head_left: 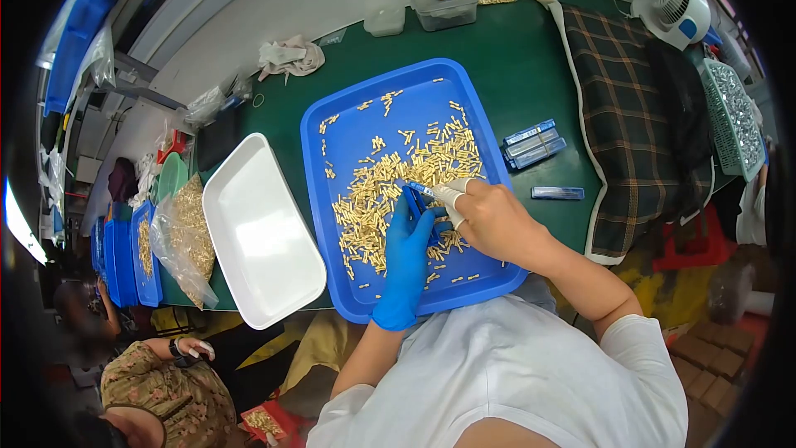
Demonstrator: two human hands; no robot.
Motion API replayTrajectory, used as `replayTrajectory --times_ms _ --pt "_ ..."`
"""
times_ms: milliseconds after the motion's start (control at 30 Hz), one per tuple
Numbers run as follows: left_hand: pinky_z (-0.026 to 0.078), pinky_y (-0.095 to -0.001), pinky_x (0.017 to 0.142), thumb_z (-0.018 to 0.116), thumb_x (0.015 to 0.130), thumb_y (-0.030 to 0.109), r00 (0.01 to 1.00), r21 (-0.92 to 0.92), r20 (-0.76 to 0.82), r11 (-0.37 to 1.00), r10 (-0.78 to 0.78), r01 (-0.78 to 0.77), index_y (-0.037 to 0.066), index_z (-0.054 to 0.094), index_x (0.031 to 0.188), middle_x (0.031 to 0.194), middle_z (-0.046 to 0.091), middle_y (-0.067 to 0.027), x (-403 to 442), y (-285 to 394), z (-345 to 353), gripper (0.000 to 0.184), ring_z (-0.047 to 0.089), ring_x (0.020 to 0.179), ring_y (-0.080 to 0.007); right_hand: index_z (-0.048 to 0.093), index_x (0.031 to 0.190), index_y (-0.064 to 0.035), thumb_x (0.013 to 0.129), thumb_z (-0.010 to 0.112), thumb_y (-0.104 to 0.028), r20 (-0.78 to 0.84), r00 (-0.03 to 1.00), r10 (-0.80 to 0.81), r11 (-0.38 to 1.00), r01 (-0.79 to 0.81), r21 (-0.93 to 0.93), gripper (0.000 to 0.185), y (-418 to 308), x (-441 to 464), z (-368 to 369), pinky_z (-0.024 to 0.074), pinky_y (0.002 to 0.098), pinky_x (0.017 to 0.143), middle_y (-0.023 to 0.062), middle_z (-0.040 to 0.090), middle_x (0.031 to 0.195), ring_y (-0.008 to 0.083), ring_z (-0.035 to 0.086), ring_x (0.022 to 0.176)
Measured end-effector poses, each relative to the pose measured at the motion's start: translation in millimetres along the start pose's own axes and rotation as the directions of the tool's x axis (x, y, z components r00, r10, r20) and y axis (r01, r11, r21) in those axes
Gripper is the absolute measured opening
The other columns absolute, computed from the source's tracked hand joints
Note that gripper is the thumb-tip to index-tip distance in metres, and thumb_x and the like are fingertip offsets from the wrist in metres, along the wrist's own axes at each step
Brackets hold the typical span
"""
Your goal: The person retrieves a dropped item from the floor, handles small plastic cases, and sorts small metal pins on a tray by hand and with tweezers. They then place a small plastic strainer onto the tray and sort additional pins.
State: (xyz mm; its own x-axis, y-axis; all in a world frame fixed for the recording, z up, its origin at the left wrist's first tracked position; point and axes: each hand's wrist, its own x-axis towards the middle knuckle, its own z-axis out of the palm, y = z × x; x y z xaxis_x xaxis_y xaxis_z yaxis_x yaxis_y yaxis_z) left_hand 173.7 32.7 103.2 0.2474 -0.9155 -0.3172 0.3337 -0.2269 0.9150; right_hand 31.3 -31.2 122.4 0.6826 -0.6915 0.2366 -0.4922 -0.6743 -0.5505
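A blue tray [348,108] lies on the green table, with a heap of small brass-coloured pins [365,224] spread over its middle and lower part. My left hand [404,253], in a blue glove, is closed around a small dark blue holder [434,236] low in the tray. Just right of it, my right hand [489,211], with white covers on some fingers, grips a white and blue pen-like tool [423,190]. The tool's tip points left, over the holder and the pins. My fingers partly hide the holder.
Left of the tray stands a white tray [264,232], beside a bag of brass pieces [192,236]. Bundled blue packs [532,146] and a single blue pack [557,193] lie right, near a plaid cloth [618,116]. Another person [170,390] is at lower left.
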Motion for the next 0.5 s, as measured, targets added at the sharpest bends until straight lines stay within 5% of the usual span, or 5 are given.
replayTrajectory --times_ms 300,500 --pt "0.038 -0.0313 0.098 0.045 0.092 0.0 0.988 0.083 -0.028 0.985 0.151 -0.149 0.0 0.015 0.143 0.131 0.041 -0.0147 -2 -13 -3 0.059 0.044 0.119 -0.0219 0.061 0.099 0.0073 0.071 0.062 -0.002 -0.042 0.997 -0.072 0.997 0.073 0.023 0.03 -21 -3 2 0.0519 0.0403 0.061 0.0203 0.058 0.09 0.0336 0.061 0.068" --pt "0.037 -0.0311 0.099 0.044 0.091 -0.001 0.983 0.08 0.03 0.98 0.179 -0.181 0.0 0.012 0.143 0.134 0.038 -0.0148 -6 -9 1 0.061 0.042 0.121 -0.0223 0.06 0.094 0.0084 0.073 0.059 -0.002 -0.047 0.994 -0.102 0.993 0.104 0.051 0.024 -25 -5 -10 0.051 0.0398 0.058 0.0199 0.056 0.081 0.034 0.061 0.068"
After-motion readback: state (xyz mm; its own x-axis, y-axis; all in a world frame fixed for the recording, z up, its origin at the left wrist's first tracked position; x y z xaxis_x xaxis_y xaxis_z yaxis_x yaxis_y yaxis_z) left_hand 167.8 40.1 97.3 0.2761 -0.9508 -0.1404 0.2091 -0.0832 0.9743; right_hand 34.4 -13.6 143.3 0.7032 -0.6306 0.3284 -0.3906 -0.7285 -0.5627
